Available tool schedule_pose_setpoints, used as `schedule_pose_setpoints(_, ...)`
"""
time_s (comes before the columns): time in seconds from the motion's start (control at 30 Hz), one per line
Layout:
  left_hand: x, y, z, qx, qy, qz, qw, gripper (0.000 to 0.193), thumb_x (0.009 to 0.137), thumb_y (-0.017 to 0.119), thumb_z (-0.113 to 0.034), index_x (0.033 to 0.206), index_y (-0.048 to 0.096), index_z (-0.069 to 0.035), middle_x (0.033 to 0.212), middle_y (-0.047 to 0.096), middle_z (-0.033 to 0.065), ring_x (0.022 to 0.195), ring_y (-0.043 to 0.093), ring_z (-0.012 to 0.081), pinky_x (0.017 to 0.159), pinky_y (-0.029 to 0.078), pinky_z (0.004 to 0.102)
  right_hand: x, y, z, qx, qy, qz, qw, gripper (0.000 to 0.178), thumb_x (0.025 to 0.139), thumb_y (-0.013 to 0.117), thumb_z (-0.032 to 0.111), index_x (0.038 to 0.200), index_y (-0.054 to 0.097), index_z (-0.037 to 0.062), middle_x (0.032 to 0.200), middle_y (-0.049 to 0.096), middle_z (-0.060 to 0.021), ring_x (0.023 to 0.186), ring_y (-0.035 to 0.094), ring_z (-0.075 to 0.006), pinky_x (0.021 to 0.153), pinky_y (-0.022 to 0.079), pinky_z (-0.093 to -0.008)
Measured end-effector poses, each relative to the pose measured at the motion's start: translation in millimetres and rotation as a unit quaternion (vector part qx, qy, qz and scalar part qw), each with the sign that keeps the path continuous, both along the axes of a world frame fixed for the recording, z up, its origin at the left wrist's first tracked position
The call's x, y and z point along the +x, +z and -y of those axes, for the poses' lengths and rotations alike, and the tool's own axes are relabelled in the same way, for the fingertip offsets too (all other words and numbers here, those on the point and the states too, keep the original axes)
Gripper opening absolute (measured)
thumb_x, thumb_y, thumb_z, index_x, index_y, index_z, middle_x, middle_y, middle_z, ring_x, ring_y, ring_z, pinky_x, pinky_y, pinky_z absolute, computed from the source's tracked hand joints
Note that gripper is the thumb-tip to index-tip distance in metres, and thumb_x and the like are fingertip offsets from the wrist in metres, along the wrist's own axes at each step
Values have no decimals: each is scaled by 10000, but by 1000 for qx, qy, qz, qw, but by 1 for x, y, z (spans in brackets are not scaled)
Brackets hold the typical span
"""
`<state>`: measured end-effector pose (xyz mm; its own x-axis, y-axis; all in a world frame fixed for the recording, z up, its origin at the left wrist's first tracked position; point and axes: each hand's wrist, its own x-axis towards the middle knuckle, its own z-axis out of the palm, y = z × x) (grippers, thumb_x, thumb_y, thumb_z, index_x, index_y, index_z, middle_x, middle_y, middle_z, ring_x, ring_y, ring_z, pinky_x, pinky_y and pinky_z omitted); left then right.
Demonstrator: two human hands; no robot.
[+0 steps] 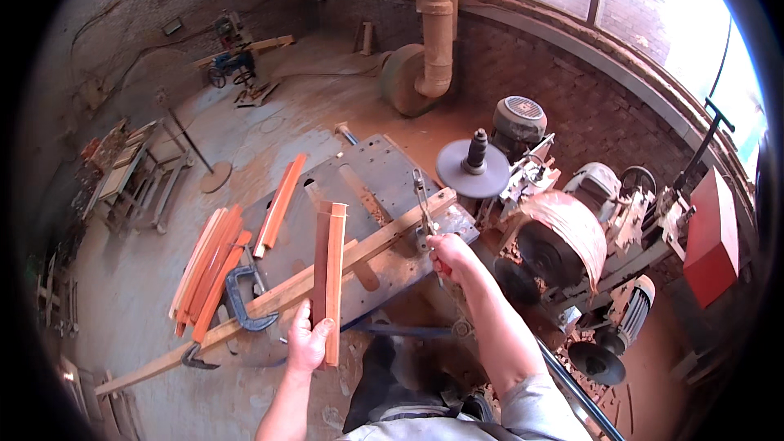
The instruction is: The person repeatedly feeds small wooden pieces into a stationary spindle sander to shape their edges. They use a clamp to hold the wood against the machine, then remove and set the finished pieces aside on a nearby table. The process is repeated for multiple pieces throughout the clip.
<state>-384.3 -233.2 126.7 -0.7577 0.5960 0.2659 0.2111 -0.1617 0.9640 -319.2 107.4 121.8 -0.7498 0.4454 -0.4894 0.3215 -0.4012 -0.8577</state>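
My left hand [309,339] is closed round the near end of a reddish-brown wooden piece [335,278], which has a paler face along one side. The piece points away from me, above a long wooden rail [298,282] that lies across the grey metal machine table [359,196]. My right hand [451,256] is closed on the red handle of a metal clamp [424,204] by the rail's right end. A blue-grey G-clamp [238,298] grips the rail on the left.
Several reddish wooden strips [208,269] lie left of the G-clamp, with more strips [282,204] farther back on the table. On the right stand a grey disc on a spindle [472,167], motors [521,118] and a red box-shaped cover [712,237]. Sawdust and wood chips [592,392] litter the floor.
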Motion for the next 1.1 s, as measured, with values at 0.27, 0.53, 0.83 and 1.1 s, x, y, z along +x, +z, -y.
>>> schedule_pose_setpoints(0.27,157,-30,21,-2,-27,71,997,594,919,647,-24,1470,434,36,1348,592,71,1200,583,147,1050,449,304,140,-33,9,9,2,2,1000,254,1006,543,291,794,487,163,619,425,31,458,389,-111,410,304,-298)
schedule_pose_setpoints(0.53,267,-52,75,-8,-45,50,998,596,882,725,-176,1391,492,30,1225,630,65,1091,611,143,968,478,290,265,-56,49,79,-6,4,997,307,964,589,256,711,499,107,545,427,2,409,392,-130,376,307,-323)
schedule_pose_setpoints(0.83,388,-37,118,21,-98,148,984,690,873,788,-249,1420,469,25,1269,618,67,1132,591,158,1001,453,298,435,-75,73,25,-10,9,1000,273,1004,586,275,797,456,156,594,431,50,408,374,-70,358,268,-262)
schedule_pose_setpoints(1.1,485,-46,154,3,-35,146,989,699,838,783,-266,1391,483,38,1198,625,57,1073,594,147,952,466,295,583,-79,99,20,-10,21,1000,201,1033,547,253,923,499,91,607,432,36,412,394,-90,352,300,-282)
